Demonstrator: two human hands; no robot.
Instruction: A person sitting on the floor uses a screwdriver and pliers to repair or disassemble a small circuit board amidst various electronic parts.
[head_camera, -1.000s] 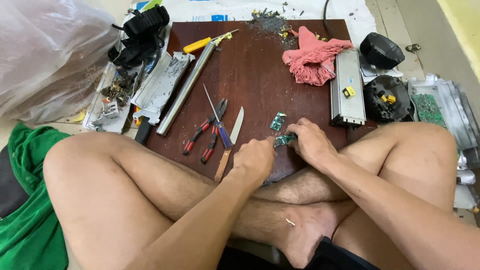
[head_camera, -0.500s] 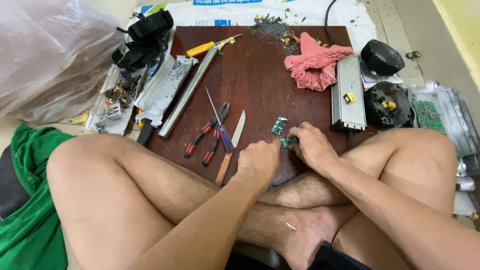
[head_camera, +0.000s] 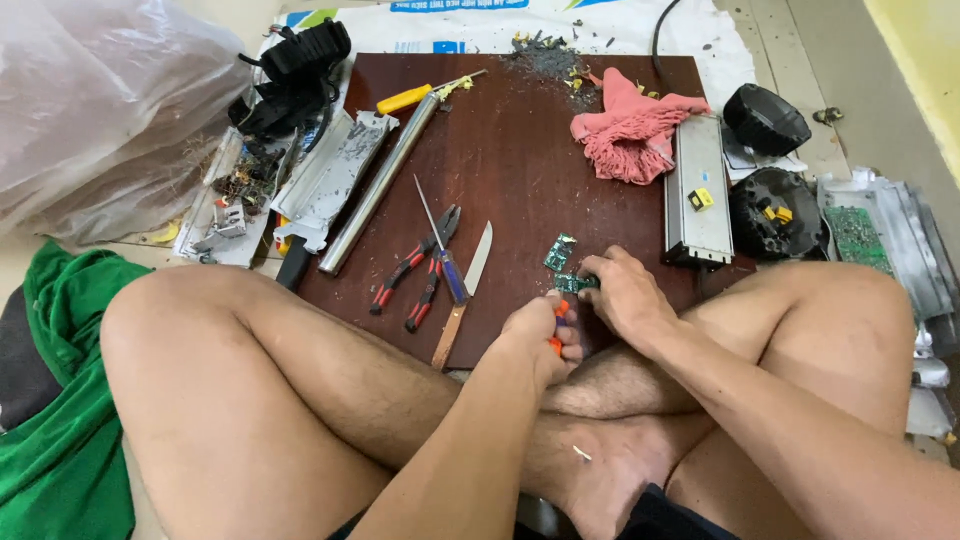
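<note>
I sit cross-legged behind a dark brown board (head_camera: 520, 170) on the floor. My right hand (head_camera: 618, 295) holds a small green circuit board (head_camera: 572, 283) down on the brown board's near edge. My left hand (head_camera: 540, 335) is closed around an orange-handled tool (head_camera: 556, 345), its tip at that circuit board. A second green circuit piece (head_camera: 559, 252) lies just beyond my hands.
Red-handled pliers (head_camera: 410, 265), a blue-handled screwdriver (head_camera: 442, 255) and a knife (head_camera: 465, 295) lie left of my hands. A metal tube (head_camera: 380, 185), pink rag (head_camera: 630, 135), grey metal casing (head_camera: 695, 190), black parts (head_camera: 775, 205), a plastic bag (head_camera: 95, 110) and green cloth (head_camera: 60, 440) surround the board.
My hands stay together at the small circuit board. The left hand has shifted a little nearer to me, and the orange handle now shows in it.
</note>
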